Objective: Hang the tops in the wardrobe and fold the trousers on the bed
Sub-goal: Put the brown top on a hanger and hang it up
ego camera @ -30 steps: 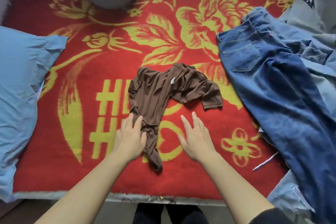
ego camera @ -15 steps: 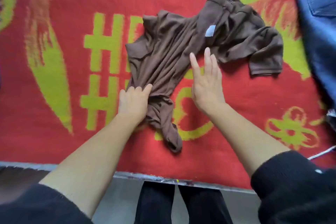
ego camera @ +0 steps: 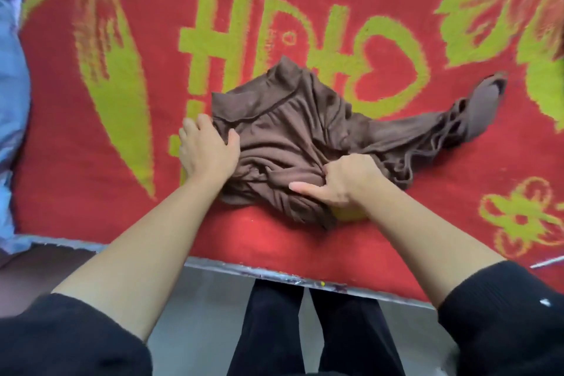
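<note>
Half a second on, and the brown top (ego camera: pixel 293 143) is bunched into a heap near the bed's front edge, one sleeve now flung out to the right across the blanket, where before it lay spread with its white label showing. Both hands have shifted too: the right one, flat and open a moment ago, is now curled into the cloth.

Left hand (ego camera: pixel 207 149) sits on the left edge of the top, fingers curved over the fabric and thumb pressed into the folds, a loose hold rather than a tight fist. Right hand (ego camera: pixel 341 180) is closed on a gathered wad of the brown cloth at the heap's lower right, with the index finger sticking out straight to the left along the fabric.

Everything rests on the red blanket (ego camera: pixel 91 162) with its yellow-green lettering, heart and leaves. At the far left edge a pale blue pillow (ego camera: pixel 9 101) touches the blanket. Black sleeves are pushed up both forearms, and dark trouser legs (ego camera: pixel 305 339) stand just below the bed edge.
</note>
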The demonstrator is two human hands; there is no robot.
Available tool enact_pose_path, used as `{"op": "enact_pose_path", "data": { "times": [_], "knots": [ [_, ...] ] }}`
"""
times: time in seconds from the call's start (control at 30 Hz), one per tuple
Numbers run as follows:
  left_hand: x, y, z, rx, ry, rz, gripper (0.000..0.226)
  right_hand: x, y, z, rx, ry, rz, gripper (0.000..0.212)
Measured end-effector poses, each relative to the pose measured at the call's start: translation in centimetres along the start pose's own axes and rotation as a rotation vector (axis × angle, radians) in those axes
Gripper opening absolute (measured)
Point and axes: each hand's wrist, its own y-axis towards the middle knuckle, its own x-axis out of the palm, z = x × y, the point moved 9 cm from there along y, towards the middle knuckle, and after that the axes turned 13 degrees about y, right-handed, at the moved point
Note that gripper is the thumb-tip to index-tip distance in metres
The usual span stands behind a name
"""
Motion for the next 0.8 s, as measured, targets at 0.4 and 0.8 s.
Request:
{"op": "enact_pose_path", "data": {
  "times": [0.4,0.8],
  "knots": [
    [3.5,1.3,2.3,0.066,-0.356,-0.155,0.037,-8.6,6.1,-2.8,-0.131,0.444,0.667,0.074],
    [0.5,-6.1,-1.7,-0.013,-0.401,-0.077,0.031,-3.2,-1.9,-4.0,-0.039,0.580,0.594,0.025]
  ]
}}
